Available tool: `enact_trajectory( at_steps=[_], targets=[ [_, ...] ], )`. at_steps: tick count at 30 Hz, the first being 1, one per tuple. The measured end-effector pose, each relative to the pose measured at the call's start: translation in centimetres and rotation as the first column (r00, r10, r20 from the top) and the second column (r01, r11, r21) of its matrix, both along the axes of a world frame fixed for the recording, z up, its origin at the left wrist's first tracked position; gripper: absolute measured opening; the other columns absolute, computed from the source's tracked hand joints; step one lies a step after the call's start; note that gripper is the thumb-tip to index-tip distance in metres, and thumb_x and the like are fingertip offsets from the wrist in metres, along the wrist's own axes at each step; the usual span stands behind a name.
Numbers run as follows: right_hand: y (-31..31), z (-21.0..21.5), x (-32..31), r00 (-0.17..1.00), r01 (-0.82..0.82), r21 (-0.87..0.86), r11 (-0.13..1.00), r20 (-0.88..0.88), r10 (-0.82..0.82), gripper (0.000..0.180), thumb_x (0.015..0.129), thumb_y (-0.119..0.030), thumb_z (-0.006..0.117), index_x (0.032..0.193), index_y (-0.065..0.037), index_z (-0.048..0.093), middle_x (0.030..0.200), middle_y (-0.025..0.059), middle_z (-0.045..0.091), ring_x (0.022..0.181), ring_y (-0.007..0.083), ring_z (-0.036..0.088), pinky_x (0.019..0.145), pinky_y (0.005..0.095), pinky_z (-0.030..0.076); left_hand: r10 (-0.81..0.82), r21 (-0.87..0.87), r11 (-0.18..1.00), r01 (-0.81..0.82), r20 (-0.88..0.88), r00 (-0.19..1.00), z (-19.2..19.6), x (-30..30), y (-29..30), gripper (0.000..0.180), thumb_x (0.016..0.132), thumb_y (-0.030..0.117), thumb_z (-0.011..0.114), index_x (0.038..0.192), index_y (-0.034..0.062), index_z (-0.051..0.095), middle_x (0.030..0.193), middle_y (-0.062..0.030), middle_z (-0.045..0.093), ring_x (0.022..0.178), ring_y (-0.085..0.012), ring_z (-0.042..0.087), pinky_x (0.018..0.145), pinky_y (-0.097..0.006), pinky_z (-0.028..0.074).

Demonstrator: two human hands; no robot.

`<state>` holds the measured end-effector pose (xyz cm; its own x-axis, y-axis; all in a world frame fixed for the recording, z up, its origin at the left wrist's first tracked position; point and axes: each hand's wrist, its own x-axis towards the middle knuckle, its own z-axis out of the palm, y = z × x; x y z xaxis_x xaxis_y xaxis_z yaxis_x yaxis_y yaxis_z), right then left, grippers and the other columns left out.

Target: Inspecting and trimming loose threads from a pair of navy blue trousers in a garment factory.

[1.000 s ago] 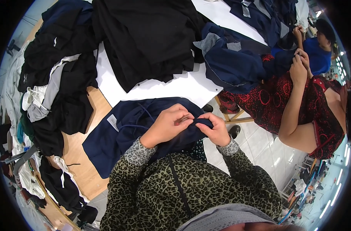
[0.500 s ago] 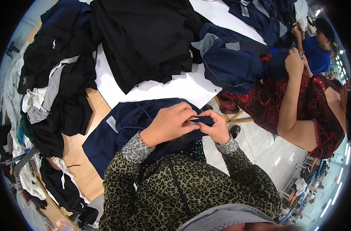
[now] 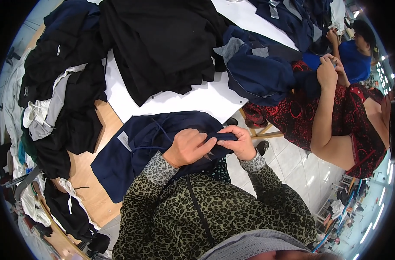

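Both hands are bunched up right in front of the leopard-print sleeves (image 3: 163, 167), working the same bit of cloth. The left hand (image 3: 186, 147) is curled shut around a fold of the navy garment (image 3: 132, 151), and something thin and pale pokes out from under its fingers, can't really tell what it is. The right hand (image 3: 238, 143) sits just beside it, nearly touching, pinching the dark edge of that same fold between thumb and fingertips. So both hands are closed on the fabric.

The navy garment spreads out to the left of the hands, draped over the near edge of the tabletop (image 3: 180, 102), with a small grey label (image 3: 124, 141) showing on it and a drawstring looping across.

Past the hands, a big heap of black fabric (image 3: 163, 43) lies on the white surface. Further left there's a messy pile of dark clothes (image 3: 63, 108) with white and grey bits mixed in, over a wooden board (image 3: 89, 182).

Off to the right and beyond, another person in a red patterned dress (image 3: 336, 121) sits with their hands raised on more navy cloth (image 3: 262, 73). Behind them, someone in a blue top (image 3: 355, 60).
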<state>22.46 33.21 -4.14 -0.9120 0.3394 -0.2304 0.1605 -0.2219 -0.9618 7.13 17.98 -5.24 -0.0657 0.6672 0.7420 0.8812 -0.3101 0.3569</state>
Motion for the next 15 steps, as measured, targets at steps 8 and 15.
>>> enact_trajectory(
  at_steps=[8, 15],
  targets=[
    [-0.52, 0.2, -0.02, 1.0, 0.002, 0.017, 1.0, -0.002, -0.002, 0.023, 0.081, -0.002, 0.07, 0.103, 0.001, 0.063, 0.095, 0.0029, 0.064, 0.084, 0.0064, 0.057, 0.075, 0.021, 0.048, 0.007, 0.003, 1.0, -0.007, -0.062, 0.998, -0.25, -0.12, -0.58, 0.029, 0.069, 0.012, 0.072, 0.097, 0.0057, 0.067, 0.083, -0.0094, 0.06, 0.059, -0.0193, 0.054, 0.049, -0.03, 0.043],
    [-0.87, 0.11, -0.16, 0.999, 0.03, 0.042, 0.999, 0.02, -0.031, 0.018, 0.083, -0.004, 0.067, 0.099, 0.001, 0.062, 0.09, 0.0004, 0.063, 0.08, 0.0037, 0.055, 0.071, 0.0194, 0.047, 0.009, -0.018, 1.0, -0.009, 0.011, 1.0, 0.15, -0.25, -0.46, 0.034, 0.066, 0.01, 0.066, 0.1, 0.0042, 0.064, 0.084, -0.0086, 0.057, 0.061, -0.0195, 0.054, 0.053, -0.03, 0.046]
  ],
)
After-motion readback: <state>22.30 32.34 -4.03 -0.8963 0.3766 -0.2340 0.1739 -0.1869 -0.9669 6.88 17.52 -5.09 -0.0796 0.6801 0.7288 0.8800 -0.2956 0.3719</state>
